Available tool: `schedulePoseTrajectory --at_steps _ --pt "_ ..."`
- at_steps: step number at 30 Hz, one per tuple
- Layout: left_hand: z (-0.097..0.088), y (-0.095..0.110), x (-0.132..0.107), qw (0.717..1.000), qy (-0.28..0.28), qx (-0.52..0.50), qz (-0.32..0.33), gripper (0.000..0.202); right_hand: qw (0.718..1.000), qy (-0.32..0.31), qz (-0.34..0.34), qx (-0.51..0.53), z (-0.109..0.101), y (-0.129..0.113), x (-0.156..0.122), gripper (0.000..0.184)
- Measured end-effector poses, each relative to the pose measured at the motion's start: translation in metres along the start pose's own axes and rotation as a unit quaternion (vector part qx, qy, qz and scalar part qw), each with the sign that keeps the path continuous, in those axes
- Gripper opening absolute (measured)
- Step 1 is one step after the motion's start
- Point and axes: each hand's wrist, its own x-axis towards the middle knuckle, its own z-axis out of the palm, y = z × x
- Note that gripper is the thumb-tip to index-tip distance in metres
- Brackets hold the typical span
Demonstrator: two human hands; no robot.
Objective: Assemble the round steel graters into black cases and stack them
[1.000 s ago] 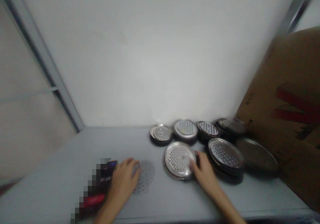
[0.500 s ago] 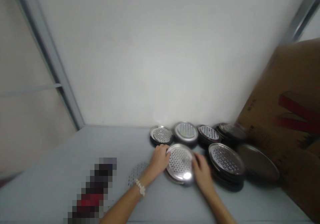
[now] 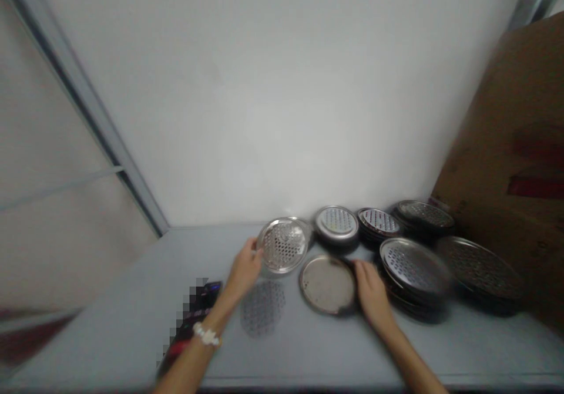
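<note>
- At the bench (image 3: 141, 306), seen from my remote post, my left hand (image 3: 244, 268) is clamped on the left rim of a perforated metal disc (image 3: 284, 246), the disc raised toward the far edge and its holed face tilted to my camera.
- That rim grip probably keeps my fingers off the rough middle; whether the disc touches anything behind it, I cannot tell.
- My right hand (image 3: 371, 291) curls at the right edge of a plain round plate (image 3: 328, 286), nearer and to the right, likely to steady it; I cannot tell if the fingers close on it or merely rest.
- My hands are well apart, one to each round piece, seemingly so the two can be handled separately.
- A dotted gray round (image 3: 263, 310) lies flat on the near side, below the disc; blur hides what it is made of.
- Metal graters line the far edge, one group (image 3: 337, 222) just right of the disc, while a near-right stack (image 3: 410, 268) sits beside my right hand, presumably piled to save room.
- A cardboard box (image 3: 506, 177) flanks them at right; a dark device (image 3: 206, 300) lies left, near my left forearm.
</note>
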Motion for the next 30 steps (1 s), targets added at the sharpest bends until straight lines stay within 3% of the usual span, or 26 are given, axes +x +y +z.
schedulePoseTrajectory --at_steps 4,9,14,18,22,24,26,30 --pt "-0.036 -0.022 -0.012 0.994 0.073 0.076 0.002 0.021 1.000 -0.007 0.005 0.004 0.000 0.001 0.001 0.044" --pt "-0.045 -0.025 -0.034 0.985 0.087 0.138 0.057 0.018 1.000 -0.014 0.002 -0.002 -0.002 0.001 -0.001 0.040" --pt "-0.043 -0.019 -0.051 0.978 0.044 0.171 0.114 0.018 1.000 -0.020 -0.015 -0.014 -0.003 -0.002 -0.004 0.036" --pt "-0.058 -0.006 -0.048 0.974 0.060 0.180 0.123 0.020 0.999 -0.014 -0.029 -0.027 -0.003 -0.003 -0.004 0.035" --pt "-0.076 0.020 -0.040 0.986 0.099 0.119 0.057 0.025 0.998 -0.010 -0.051 -0.042 -0.003 -0.005 -0.005 0.033" --pt "-0.077 0.031 -0.044 0.998 0.062 0.021 -0.014 0.041 0.997 -0.010 -0.062 -0.049 -0.004 -0.008 -0.007 0.032" --pt "-0.071 0.037 -0.057 0.993 -0.031 -0.084 -0.078 0.053 0.996 -0.012 -0.073 -0.054 -0.005 -0.010 -0.008 0.030" --pt "-0.048 0.034 -0.099 0.940 -0.239 -0.188 -0.153 0.052 0.994 -0.010 -0.089 -0.064 -0.006 -0.012 -0.009 0.028"
